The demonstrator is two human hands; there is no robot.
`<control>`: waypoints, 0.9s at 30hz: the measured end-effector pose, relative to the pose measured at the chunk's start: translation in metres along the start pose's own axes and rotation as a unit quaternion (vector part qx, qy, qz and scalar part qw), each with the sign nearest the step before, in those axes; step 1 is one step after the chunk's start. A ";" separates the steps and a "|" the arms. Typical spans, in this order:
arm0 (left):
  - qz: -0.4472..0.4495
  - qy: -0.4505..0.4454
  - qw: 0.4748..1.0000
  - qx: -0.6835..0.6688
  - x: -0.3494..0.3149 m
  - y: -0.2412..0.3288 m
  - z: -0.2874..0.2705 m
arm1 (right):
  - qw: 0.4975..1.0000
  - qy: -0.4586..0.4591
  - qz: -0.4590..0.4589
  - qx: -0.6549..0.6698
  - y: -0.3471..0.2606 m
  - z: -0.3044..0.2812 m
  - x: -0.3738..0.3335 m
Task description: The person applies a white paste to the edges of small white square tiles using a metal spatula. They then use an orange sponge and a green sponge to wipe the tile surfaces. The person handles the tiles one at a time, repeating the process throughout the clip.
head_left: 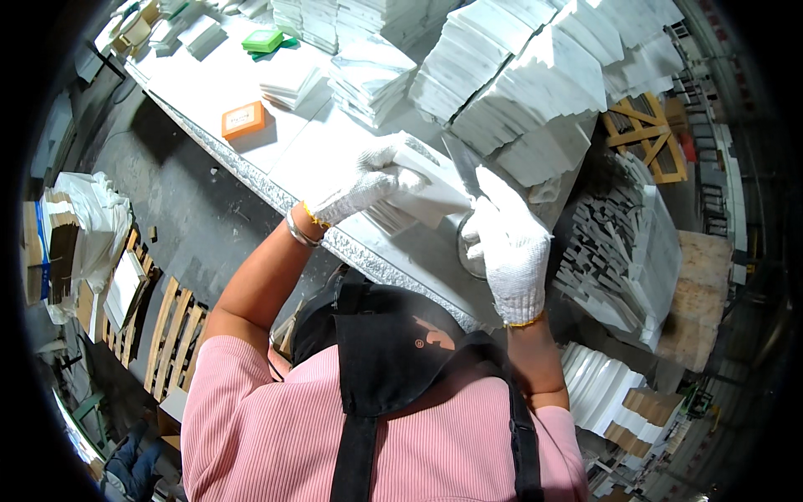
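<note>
My left hand (372,176), in a white knit glove, is closed on the edge of a thin white marble tile (439,194) above the table. My right hand (512,247), gloved alike, has its fingers around the far right side of the held piece. Between the hands a greyer thin slab face (459,163) stands tilted; whether it is part of the same tile I cannot tell. Beneath my left hand, more tiles (389,217) stand in a small stack. A round, shiny-rimmed object (465,251) sits on the table, partly hidden by my right hand.
Tall stacks of marble tiles (523,84) line the table's far right. Smaller tile stacks (368,79), an orange block (243,121) and a green block (263,40) lie on the white table (293,159). Wooden pallets (171,335) are at left; a crate of stone strips (606,251) is at right.
</note>
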State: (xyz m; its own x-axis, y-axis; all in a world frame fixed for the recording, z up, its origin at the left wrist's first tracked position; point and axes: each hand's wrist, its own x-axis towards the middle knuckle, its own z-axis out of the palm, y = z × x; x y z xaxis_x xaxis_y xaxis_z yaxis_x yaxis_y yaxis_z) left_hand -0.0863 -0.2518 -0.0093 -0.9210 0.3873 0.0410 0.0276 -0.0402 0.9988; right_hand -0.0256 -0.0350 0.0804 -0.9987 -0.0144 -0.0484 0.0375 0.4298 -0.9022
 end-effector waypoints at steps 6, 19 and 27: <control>0.018 -0.012 1.000 0.006 -0.002 -0.005 -0.004 | 1.000 -0.001 0.006 -0.013 0.001 -0.004 -0.005; 0.047 0.005 0.999 0.001 -0.010 -0.003 -0.005 | 1.000 0.000 0.017 0.006 0.001 0.006 -0.012; -0.021 0.027 0.941 -0.336 0.007 -0.119 -0.006 | 0.962 -0.076 -0.238 -0.110 0.009 0.041 -0.010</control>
State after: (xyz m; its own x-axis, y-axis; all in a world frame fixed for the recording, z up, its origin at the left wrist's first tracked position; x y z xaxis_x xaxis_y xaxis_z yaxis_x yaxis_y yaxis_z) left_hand -0.0987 -0.2503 -0.1278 -0.9352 0.3538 -0.0173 -0.2437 -0.6072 0.7563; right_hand -0.0141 -0.0683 0.0552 -0.8841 -0.3813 0.2701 -0.4472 0.5226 -0.7259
